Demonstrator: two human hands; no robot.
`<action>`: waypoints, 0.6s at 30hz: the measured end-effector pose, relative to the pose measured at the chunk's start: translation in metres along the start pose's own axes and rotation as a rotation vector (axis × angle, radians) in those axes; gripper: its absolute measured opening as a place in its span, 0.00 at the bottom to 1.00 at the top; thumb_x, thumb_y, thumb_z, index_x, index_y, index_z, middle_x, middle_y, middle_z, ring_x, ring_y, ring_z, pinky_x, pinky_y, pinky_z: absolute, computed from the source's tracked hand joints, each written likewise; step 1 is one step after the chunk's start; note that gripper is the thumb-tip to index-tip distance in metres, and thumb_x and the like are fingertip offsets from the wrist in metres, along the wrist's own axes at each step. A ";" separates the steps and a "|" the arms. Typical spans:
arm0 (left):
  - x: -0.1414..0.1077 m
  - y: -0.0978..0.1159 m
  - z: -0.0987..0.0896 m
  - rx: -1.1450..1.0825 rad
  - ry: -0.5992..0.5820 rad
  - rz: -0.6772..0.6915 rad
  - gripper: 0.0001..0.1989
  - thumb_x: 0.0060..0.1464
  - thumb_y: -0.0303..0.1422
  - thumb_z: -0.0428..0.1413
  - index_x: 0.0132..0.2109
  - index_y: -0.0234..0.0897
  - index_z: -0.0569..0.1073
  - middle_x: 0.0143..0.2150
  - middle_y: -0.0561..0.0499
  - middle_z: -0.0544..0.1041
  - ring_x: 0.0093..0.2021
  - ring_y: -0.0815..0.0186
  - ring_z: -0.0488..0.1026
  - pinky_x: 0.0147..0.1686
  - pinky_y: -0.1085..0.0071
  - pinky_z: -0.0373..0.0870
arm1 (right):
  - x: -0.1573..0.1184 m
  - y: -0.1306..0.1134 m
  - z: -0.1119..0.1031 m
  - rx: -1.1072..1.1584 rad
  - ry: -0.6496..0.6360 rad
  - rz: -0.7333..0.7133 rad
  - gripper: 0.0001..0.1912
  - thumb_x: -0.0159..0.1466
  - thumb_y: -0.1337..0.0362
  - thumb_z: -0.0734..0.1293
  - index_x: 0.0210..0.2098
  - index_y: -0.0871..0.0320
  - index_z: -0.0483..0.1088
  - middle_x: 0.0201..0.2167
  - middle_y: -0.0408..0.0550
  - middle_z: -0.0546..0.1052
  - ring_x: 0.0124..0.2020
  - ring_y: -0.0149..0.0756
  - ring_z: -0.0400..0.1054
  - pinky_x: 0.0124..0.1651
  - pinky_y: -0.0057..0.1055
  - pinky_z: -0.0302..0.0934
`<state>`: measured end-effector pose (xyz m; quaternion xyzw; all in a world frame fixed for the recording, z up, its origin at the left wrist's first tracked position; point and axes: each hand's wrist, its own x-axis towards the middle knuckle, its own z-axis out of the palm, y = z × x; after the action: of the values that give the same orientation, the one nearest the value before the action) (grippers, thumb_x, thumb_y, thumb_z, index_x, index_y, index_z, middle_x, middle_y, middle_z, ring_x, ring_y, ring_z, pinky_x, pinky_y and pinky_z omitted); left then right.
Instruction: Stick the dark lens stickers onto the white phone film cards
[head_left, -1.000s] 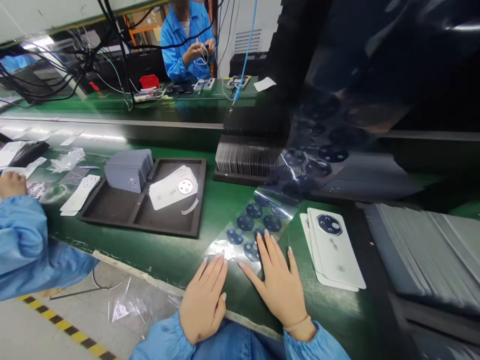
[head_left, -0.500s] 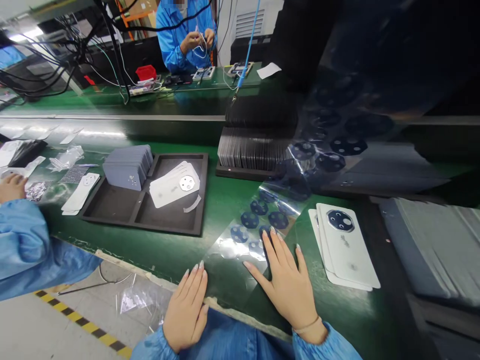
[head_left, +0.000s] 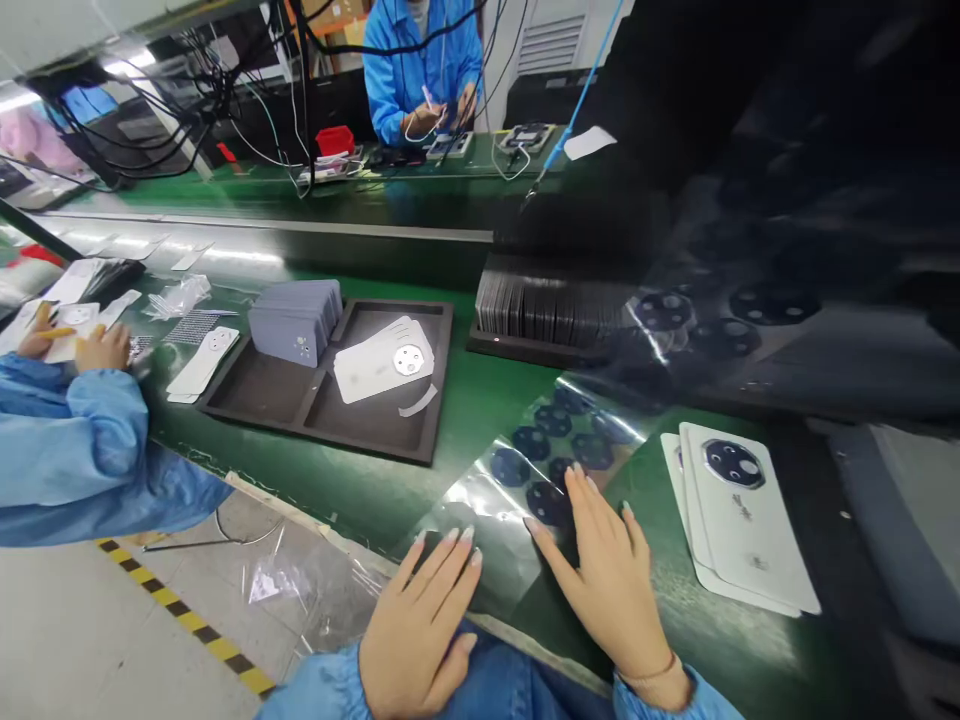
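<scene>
A clear film strip (head_left: 530,442) with dark round camera-shaped pieces lies across the green table (head_left: 375,500) and runs up to the right. My right hand (head_left: 611,580) rests with spread fingers on the film, fingertips beside the dark pieces. Near the table's front edge, my left hand (head_left: 424,630) lies flat with its fingers stretched out at the lower left end of the film; it holds nothing. To the right of my right hand is a small stack of white phone-back-shaped sheets (head_left: 757,540), the top one bearing a dark camera piece.
A black tray (head_left: 375,448) at centre left holds grey plates (head_left: 289,325) and white sheets (head_left: 371,370). Behind the film stands a rack of thin plates (head_left: 532,305). A co-worker's hands (head_left: 105,345) are at far left; another person (head_left: 420,80) sits opposite.
The view has shifted, so the table's contents appear farther right. My left hand has moved closer to the film's near end. The co-worker at the left now shows both hands.
</scene>
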<state>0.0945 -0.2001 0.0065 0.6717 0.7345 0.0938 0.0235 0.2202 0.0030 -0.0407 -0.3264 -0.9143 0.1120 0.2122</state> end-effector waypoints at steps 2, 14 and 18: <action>0.025 -0.003 -0.010 -0.101 -0.041 0.037 0.31 0.63 0.33 0.46 0.70 0.30 0.52 0.71 0.41 0.58 0.71 0.57 0.52 0.68 0.56 0.50 | 0.000 -0.003 0.001 0.020 0.024 -0.021 0.32 0.72 0.51 0.52 0.69 0.61 0.47 0.61 0.61 0.69 0.60 0.50 0.65 0.63 0.51 0.52; 0.191 -0.053 0.017 -0.398 -0.167 0.249 0.26 0.61 0.24 0.40 0.64 0.30 0.63 0.64 0.39 0.69 0.65 0.63 0.65 0.67 0.57 0.57 | 0.012 -0.009 -0.007 0.071 0.146 -0.049 0.08 0.66 0.67 0.60 0.43 0.56 0.68 0.48 0.56 0.75 0.50 0.47 0.70 0.51 0.43 0.61; 0.192 -0.059 0.039 -0.489 -0.133 0.265 0.27 0.59 0.23 0.40 0.65 0.31 0.62 0.65 0.40 0.68 0.67 0.63 0.62 0.67 0.56 0.57 | 0.018 -0.017 -0.032 0.270 -0.102 0.007 0.07 0.59 0.72 0.64 0.28 0.54 0.66 0.31 0.44 0.75 0.34 0.40 0.70 0.39 0.36 0.63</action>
<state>0.0239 -0.0107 -0.0241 0.7410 0.5926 0.2263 0.2206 0.2127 0.0037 -0.0009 -0.2918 -0.8994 0.2512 0.2069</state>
